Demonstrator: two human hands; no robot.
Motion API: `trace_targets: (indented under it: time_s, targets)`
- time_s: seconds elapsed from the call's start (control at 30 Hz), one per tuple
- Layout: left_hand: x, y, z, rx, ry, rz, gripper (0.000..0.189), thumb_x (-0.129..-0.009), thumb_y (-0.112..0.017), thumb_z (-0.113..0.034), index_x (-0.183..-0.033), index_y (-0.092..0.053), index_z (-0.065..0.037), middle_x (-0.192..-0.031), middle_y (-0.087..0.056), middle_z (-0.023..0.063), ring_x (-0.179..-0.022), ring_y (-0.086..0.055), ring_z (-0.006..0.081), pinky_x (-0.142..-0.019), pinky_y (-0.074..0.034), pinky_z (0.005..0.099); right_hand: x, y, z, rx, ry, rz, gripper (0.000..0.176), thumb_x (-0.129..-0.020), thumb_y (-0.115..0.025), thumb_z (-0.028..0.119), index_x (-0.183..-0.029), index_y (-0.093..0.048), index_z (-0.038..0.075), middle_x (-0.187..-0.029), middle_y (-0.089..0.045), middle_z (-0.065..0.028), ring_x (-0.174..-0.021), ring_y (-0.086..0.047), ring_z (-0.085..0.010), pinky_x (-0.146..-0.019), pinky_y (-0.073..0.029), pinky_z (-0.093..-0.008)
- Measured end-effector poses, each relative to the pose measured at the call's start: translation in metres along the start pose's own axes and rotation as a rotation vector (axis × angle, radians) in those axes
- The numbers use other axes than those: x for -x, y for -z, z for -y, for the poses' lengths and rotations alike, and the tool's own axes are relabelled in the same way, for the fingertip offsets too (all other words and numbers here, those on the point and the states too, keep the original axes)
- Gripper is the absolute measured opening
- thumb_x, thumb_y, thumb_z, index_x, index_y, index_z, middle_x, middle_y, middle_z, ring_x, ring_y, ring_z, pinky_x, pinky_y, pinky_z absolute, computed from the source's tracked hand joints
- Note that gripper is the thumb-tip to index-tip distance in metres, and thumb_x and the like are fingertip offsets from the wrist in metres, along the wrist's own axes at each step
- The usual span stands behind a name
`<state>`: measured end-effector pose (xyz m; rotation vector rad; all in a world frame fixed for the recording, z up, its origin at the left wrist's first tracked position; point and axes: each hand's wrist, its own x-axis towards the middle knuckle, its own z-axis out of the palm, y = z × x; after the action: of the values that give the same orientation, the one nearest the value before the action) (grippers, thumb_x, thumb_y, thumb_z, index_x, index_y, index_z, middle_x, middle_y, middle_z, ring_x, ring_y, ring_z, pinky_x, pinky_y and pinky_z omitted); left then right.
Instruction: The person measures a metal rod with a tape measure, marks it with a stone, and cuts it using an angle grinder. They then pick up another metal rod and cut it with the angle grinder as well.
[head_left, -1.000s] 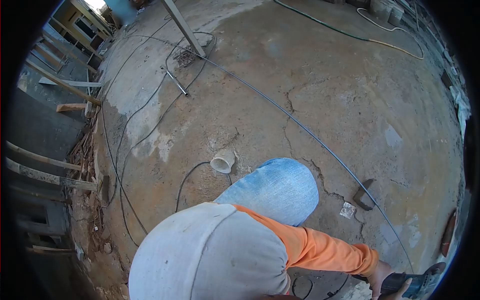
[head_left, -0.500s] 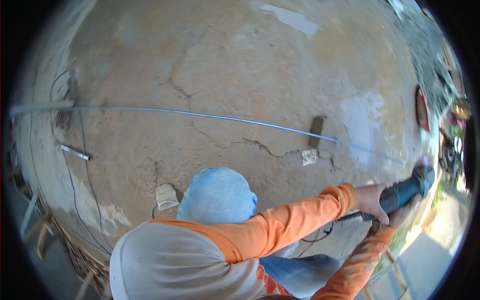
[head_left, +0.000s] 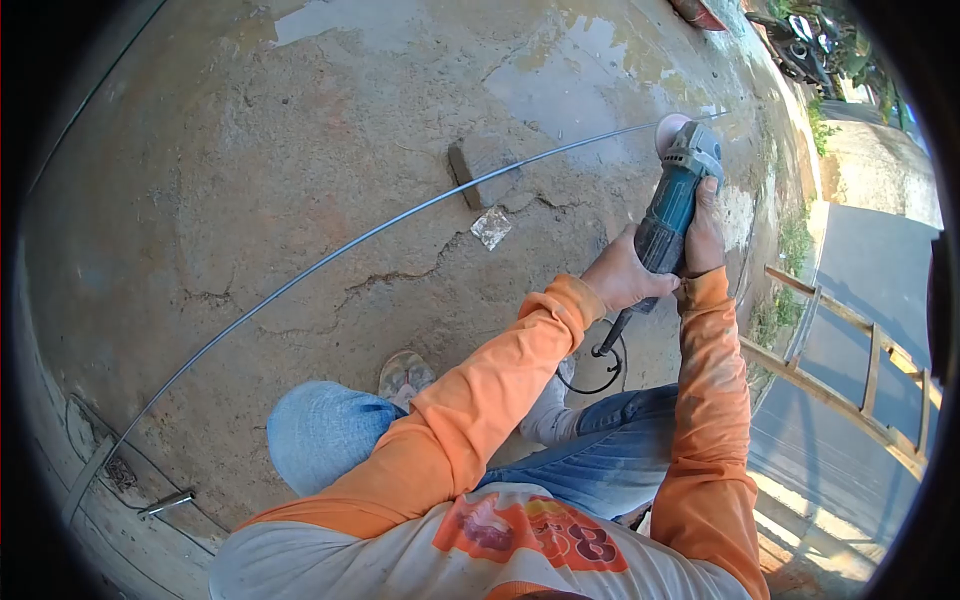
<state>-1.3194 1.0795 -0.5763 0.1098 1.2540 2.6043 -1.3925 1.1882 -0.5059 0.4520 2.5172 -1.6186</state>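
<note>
Cracked concrete floor (head_left: 300,120) is carrying a long steel rod (head_left: 400,222), propped on a block (head_left: 478,165). Left hand (head_left: 625,278) and right hand (head_left: 705,230) are both clamping the angle grinder (head_left: 672,205), its disc sitting at the rod's far end. Rod looks uncut, no sparks showing.

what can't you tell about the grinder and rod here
Head view:
- disc: partly behind the grinder head, so contact with the rod is unclear.
- rod ends: lost at the lens edge.
- cord: end hidden behind the legs.
- left hand, right hand: palms hidden against grinder.
</note>
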Motion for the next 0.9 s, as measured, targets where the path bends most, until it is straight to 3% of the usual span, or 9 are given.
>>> trace_targets:
  time_s: [0.07,0.17,0.2,0.3,0.37,0.5,0.73,0.8,0.9]
  targets:
    - [0.001,0.004,-0.002,-0.040,0.061,-0.024,0.060,-0.062,-0.079,-0.016,-0.109,-0.046,0.002,-0.090,-0.058,0.0078,-0.080,-0.057,0.0162,-0.073,-0.048,0.0290,-0.001,-0.008,-0.003,-0.150,-0.100,0.083,0.072,-0.082,-0.048,0.066,-0.094,-0.062,-0.003,-0.080,-0.062,-0.0086,-0.070,-0.059,-0.0146,-0.065,-0.048,-0.0269]
    - [0.002,0.004,-0.002,-0.504,0.184,-0.213,0.076,-0.053,-0.083,-0.029,-0.111,-0.044,0.002,-0.096,-0.060,0.0203,-0.092,-0.060,0.0286,-0.080,-0.047,0.0342,-0.002,-0.026,-0.016,0.241,-0.028,-0.148,0.073,-0.069,-0.066,0.063,-0.094,-0.063,-0.006,-0.085,-0.063,-0.0119,-0.077,-0.061,-0.0184,-0.072,-0.048,-0.0319]
    - [0.002,-0.001,0.001,-0.520,0.187,-0.223,0.076,-0.053,-0.083,-0.029,-0.111,-0.044,0.002,-0.096,-0.060,0.0203,-0.092,-0.060,0.0286,-0.080,-0.047,0.0342,-0.017,-0.025,-0.038,0.419,-0.008,-0.289,0.069,-0.065,-0.072,0.057,-0.091,-0.064,-0.006,-0.084,-0.063,-0.0126,-0.076,-0.061,-0.0191,-0.072,-0.048,-0.0326]
    - [-0.004,-0.009,0.020,-0.642,0.250,-0.369,0.077,-0.054,-0.083,-0.029,-0.113,-0.044,0.002,-0.096,-0.060,0.0176,-0.091,-0.060,0.0287,-0.081,-0.047,0.0350,-0.034,-0.020,-0.047,0.338,-0.126,-0.126,0.062,-0.065,-0.075,0.050,-0.091,-0.064,-0.005,-0.081,-0.064,-0.0118,-0.071,-0.061,-0.0187,-0.069,-0.049,-0.0323]
    - [-0.013,0.002,0.047,-0.522,0.172,-0.326,0.066,-0.060,-0.081,-0.026,-0.110,-0.047,0.001,-0.094,-0.061,0.0131,-0.088,-0.060,0.0243,-0.078,-0.048,0.0331,-0.044,-0.019,-0.058,0.109,-0.118,0.036,0.041,-0.070,-0.075,0.040,-0.082,-0.061,0.003,-0.068,-0.058,-0.0045,-0.052,-0.055,-0.0143,-0.051,-0.047,-0.0297]
    - [-0.019,0.022,0.048,0.124,0.316,0.074,0.042,-0.072,-0.076,-0.020,-0.103,-0.054,-0.002,-0.087,-0.061,0.0041,-0.077,-0.058,0.0114,-0.068,-0.047,0.0255,-0.037,-0.021,-0.040,-0.117,-0.162,0.172,0.040,-0.070,-0.074,0.036,-0.088,-0.063,0.001,-0.070,-0.059,-0.0038,-0.057,-0.056,-0.0131,-0.056,-0.047,-0.0288]
    - [-0.026,0.008,0.031,-0.064,0.243,0.037,0.051,-0.071,-0.078,-0.022,-0.110,-0.052,-0.002,-0.094,-0.061,0.0040,-0.079,-0.058,0.0121,-0.069,-0.048,0.0272,-0.044,-0.019,-0.041,0.214,0.060,-0.006,0.074,-0.064,-0.073,0.054,-0.099,-0.057,-0.009,-0.089,-0.063,-0.0186,-0.079,-0.063,-0.0244,-0.071,-0.049,-0.0339]
    - [-0.022,0.004,0.036,0.057,0.071,0.000,0.054,-0.072,-0.076,-0.022,-0.114,-0.049,-0.002,-0.100,-0.059,0.0042,-0.083,-0.057,0.0115,-0.071,-0.048,0.0275,-0.047,-0.013,-0.049,0.108,0.030,0.045,0.079,-0.066,-0.069,0.061,-0.101,-0.055,-0.009,-0.089,-0.062,-0.0187,-0.081,-0.063,-0.0254,-0.072,-0.049,-0.0335]
    - [-0.019,0.015,0.031,0.124,0.149,0.098,0.058,-0.070,-0.077,-0.026,-0.114,-0.048,-0.003,-0.098,-0.058,0.0049,-0.087,-0.058,0.0136,-0.072,-0.049,0.0283,-0.025,-0.006,-0.027,-0.265,-0.101,0.204,0.070,-0.076,-0.063,0.057,-0.103,-0.054,-0.006,-0.087,-0.060,-0.0145,-0.076,-0.061,-0.0202,-0.067,-0.049,-0.0308]
